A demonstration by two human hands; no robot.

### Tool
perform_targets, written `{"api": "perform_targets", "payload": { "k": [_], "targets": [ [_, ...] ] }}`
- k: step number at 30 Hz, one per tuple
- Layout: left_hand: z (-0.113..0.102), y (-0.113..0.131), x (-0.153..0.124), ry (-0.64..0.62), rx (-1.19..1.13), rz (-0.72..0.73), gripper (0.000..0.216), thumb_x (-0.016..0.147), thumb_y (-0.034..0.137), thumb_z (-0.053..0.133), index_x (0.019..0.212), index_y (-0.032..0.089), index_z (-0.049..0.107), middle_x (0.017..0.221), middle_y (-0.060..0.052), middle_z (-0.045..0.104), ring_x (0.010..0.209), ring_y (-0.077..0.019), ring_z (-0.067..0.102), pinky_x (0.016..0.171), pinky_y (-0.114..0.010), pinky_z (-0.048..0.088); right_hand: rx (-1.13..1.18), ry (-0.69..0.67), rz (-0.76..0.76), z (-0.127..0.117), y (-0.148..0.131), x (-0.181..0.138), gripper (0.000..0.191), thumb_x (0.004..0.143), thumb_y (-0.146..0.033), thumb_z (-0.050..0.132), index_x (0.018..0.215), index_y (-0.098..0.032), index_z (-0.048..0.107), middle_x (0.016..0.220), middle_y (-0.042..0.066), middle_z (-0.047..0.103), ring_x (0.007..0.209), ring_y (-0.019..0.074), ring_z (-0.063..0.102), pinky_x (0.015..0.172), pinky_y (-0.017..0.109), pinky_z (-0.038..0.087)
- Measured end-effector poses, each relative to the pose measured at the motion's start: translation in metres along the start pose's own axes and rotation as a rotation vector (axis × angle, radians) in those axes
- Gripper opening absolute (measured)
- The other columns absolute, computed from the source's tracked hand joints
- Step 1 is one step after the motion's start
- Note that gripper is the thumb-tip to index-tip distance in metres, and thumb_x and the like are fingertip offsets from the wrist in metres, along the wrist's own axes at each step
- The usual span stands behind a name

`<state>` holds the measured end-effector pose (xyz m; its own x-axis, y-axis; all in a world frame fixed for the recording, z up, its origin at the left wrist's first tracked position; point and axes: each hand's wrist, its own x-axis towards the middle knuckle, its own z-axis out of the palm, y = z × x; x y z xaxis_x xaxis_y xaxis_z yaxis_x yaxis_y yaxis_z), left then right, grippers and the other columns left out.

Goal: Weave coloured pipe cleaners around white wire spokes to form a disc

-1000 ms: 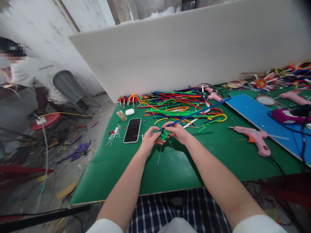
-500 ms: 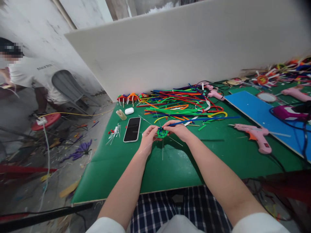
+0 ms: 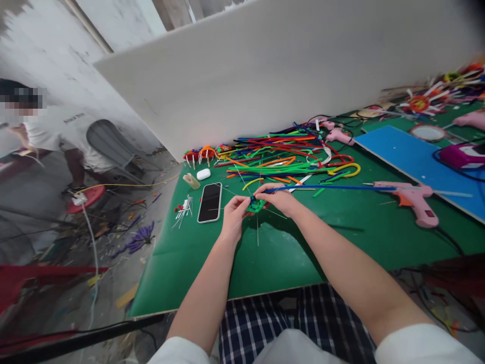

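Between my fingertips is a small round green woven piece (image 3: 256, 206) with a blue strand at its top edge. Thin pale spokes (image 3: 258, 235) stick out from it in several directions. My left hand (image 3: 234, 214) is closed and pinches the woven piece at its left side. With thumb and fingers pressed together, my right hand (image 3: 279, 198) grips a long blue pipe cleaner (image 3: 333, 187) close to the piece's upper right. The free length of the pipe cleaner stretches right, across the pink glue gun in view. My fingers partly cover the woven piece.
Behind my hands lies a heap of coloured pipe cleaners (image 3: 276, 156). A phone (image 3: 209, 202), a white case (image 3: 203, 174) and thin white sticks (image 3: 183, 212) are at left. A pink glue gun (image 3: 417, 198) and blue board (image 3: 413, 151) lie right. A person (image 3: 49, 129) sits far left.
The view has shifted a little, so the table things sit slightly differently in it. My right hand has the blue pipe cleaner a bit higher and flatter; both hands keep their hold.
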<state>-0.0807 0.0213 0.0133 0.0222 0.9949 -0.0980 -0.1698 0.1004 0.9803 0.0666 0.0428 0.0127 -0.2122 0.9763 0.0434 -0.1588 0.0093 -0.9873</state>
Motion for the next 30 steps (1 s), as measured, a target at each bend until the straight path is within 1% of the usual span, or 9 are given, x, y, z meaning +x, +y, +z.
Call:
{"api": "perform_targets", "payload": {
  "k": [6, 12, 15, 18, 22, 23, 25, 28, 30],
  "targets": [
    [0.005, 0.009, -0.004, 0.038, 0.031, 0.022, 0.025, 0.061, 0.036, 0.063, 0.071, 0.015, 0.053, 0.065, 0.002, 0.049, 0.057, -0.0084, 0.049, 0.049, -0.020, 0.044, -0.015, -0.003, -0.006, 0.000, -0.001, 0.000, 0.017, 0.061, -0.032, 0.063, 0.072, -0.018, 0.063, 0.066, 0.000, 0.060, 0.059, 0.0115, 0.055, 0.046, 0.022, 0.048],
    [0.006, 0.014, -0.006, -0.021, 0.067, 0.067, 0.028, 0.067, 0.043, 0.052, 0.074, 0.016, 0.055, 0.076, -0.004, 0.054, 0.073, -0.0145, 0.053, 0.052, -0.021, 0.045, 0.016, 0.047, 0.008, 0.000, -0.003, 0.001, 0.016, 0.060, -0.032, 0.063, 0.069, -0.019, 0.063, 0.063, -0.001, 0.059, 0.056, 0.0098, 0.054, 0.044, 0.019, 0.046],
    [0.003, 0.015, -0.006, -0.081, 0.086, 0.069, 0.045, 0.065, 0.059, 0.045, 0.079, 0.017, 0.055, 0.084, -0.007, 0.058, 0.081, -0.0183, 0.055, 0.056, -0.025, 0.046, 0.037, 0.076, 0.012, -0.001, -0.004, 0.001, 0.016, 0.060, -0.032, 0.063, 0.068, -0.018, 0.062, 0.062, -0.001, 0.059, 0.053, 0.0091, 0.053, 0.043, 0.020, 0.045],
    [-0.002, 0.017, -0.006, -0.153, 0.058, 0.075, 0.072, 0.061, 0.076, 0.025, 0.083, 0.016, 0.058, 0.090, -0.011, 0.060, 0.086, -0.0220, 0.055, 0.059, -0.029, 0.047, 0.050, 0.076, 0.000, -0.002, -0.006, 0.000, 0.015, 0.060, -0.030, 0.063, 0.069, -0.018, 0.063, 0.062, -0.001, 0.059, 0.052, 0.0092, 0.053, 0.043, 0.020, 0.045],
    [-0.008, 0.020, -0.005, -0.137, 0.004, 0.020, 0.090, 0.059, 0.078, 0.002, 0.076, 0.014, 0.062, 0.087, -0.014, 0.061, 0.084, -0.0232, 0.057, 0.058, -0.031, 0.047, 0.067, 0.042, 0.010, -0.003, -0.011, -0.002, 0.015, 0.060, -0.028, 0.064, 0.069, -0.017, 0.063, 0.062, 0.000, 0.060, 0.053, 0.0089, 0.053, 0.043, 0.018, 0.044],
    [-0.009, 0.020, -0.005, -0.131, -0.001, 0.001, 0.088, 0.061, 0.078, 0.004, 0.074, 0.013, 0.063, 0.084, -0.014, 0.062, 0.082, -0.0228, 0.057, 0.057, -0.031, 0.047, 0.071, 0.035, 0.014, -0.003, -0.012, -0.003, 0.015, 0.059, -0.028, 0.064, 0.068, -0.017, 0.063, 0.061, 0.000, 0.060, 0.052, 0.0087, 0.053, 0.042, 0.018, 0.043],
    [-0.009, 0.018, -0.003, -0.130, 0.005, -0.012, 0.071, 0.065, 0.073, 0.025, 0.073, 0.014, 0.063, 0.077, -0.011, 0.062, 0.076, -0.0208, 0.058, 0.054, -0.029, 0.046, 0.074, 0.020, 0.018, -0.003, -0.013, -0.003, 0.016, 0.059, -0.029, 0.065, 0.068, -0.016, 0.063, 0.058, -0.001, 0.059, 0.051, 0.0084, 0.052, 0.042, 0.017, 0.042],
    [-0.008, 0.015, -0.002, -0.115, 0.027, 0.016, 0.035, 0.061, 0.049, 0.060, 0.071, 0.015, 0.062, 0.071, -0.005, 0.061, 0.067, -0.0157, 0.057, 0.050, -0.024, 0.045, 0.070, 0.000, 0.020, -0.003, -0.012, -0.003, 0.017, 0.058, -0.029, 0.065, 0.069, -0.016, 0.064, 0.058, -0.001, 0.059, 0.050, 0.0088, 0.052, 0.042, 0.018, 0.043],
    [-0.006, 0.014, -0.002, -0.104, 0.029, 0.030, 0.026, 0.057, 0.037, 0.067, 0.069, 0.015, 0.062, 0.069, -0.003, 0.060, 0.062, -0.0130, 0.055, 0.048, -0.023, 0.044, 0.065, -0.009, 0.022, -0.003, -0.011, -0.003, 0.017, 0.058, -0.029, 0.066, 0.068, -0.016, 0.064, 0.059, 0.000, 0.060, 0.051, 0.0094, 0.053, 0.043, 0.019, 0.043]
  ]
}}
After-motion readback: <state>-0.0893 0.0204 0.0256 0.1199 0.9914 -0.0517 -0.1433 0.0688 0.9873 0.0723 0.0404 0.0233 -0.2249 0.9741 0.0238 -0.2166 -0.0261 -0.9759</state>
